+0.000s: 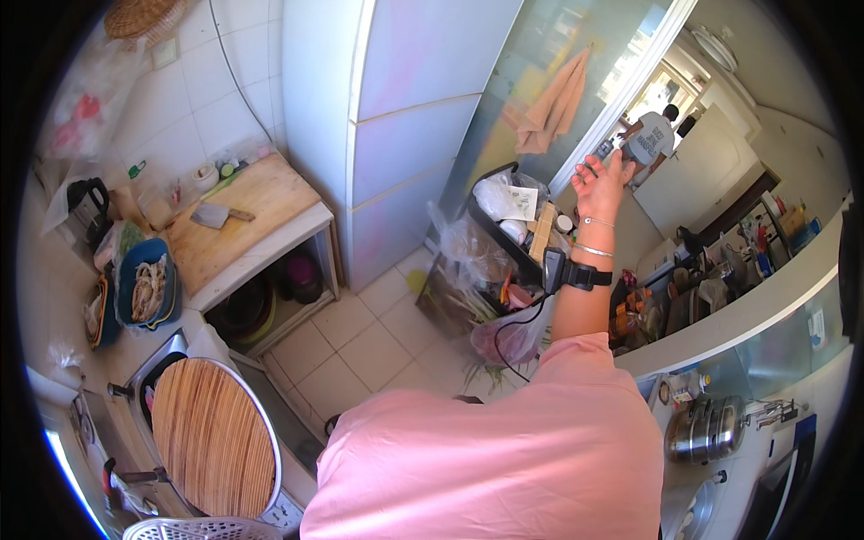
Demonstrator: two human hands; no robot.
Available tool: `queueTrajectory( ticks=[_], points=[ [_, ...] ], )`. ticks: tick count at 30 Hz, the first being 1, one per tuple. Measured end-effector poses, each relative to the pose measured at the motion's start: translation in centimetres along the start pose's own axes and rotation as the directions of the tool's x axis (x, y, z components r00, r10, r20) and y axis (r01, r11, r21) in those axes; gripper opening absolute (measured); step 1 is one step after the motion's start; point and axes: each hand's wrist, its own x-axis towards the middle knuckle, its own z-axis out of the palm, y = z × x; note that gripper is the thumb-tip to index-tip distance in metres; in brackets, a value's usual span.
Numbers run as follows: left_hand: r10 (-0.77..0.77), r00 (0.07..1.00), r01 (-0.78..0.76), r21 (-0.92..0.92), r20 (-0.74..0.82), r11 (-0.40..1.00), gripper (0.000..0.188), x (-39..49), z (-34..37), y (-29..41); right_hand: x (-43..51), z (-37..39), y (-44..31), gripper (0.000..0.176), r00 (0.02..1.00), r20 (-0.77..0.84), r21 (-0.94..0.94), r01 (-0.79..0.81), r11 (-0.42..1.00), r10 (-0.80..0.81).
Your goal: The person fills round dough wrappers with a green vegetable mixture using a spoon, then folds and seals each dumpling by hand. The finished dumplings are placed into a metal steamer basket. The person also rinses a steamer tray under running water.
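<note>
My right hand point(603, 183) is raised at the end of my outstretched arm, palm showing, fingers loosely spread and holding nothing. A bracelet, a bangle and a black strapped device point(582, 275) with a cable are on that arm. In the picture, the hand overlaps the white frame of a glass sliding door point(574, 162). Below it stands a black rack point(503, 243) loaded with plastic bags, a wooden box and containers. My left hand is out of view. To the left, a cleaver point(210, 216) lies on a wooden cutting board point(250, 223).
A tall refrigerator point(412, 155) stands beside the door. A round slatted wooden lid point(212, 435) covers a pan over the sink. A blue basket point(148, 287) sits on the counter. Beyond the doorway another person point(649, 138) stands. A steel steamer pot point(705, 430) is at right.
</note>
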Motion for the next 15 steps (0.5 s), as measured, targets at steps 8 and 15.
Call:
queueTrajectory(
  ticks=[8,15],
  points=[
    [0.009,1.0,-0.008,-0.006,0.019,1.0,0.06,0.0,0.2,0.6,1.0,-0.5,1.1,0.087,0.998,0.023,0.032,-0.062,0.998,0.061],
    [0.01,0.999,-0.009,-0.006,0.031,1.0,0.059,0.2,0.1,0.8,-0.2,0.0,-0.2,0.086,0.999,-0.009,0.048,-0.042,0.998,0.043]
  ],
)
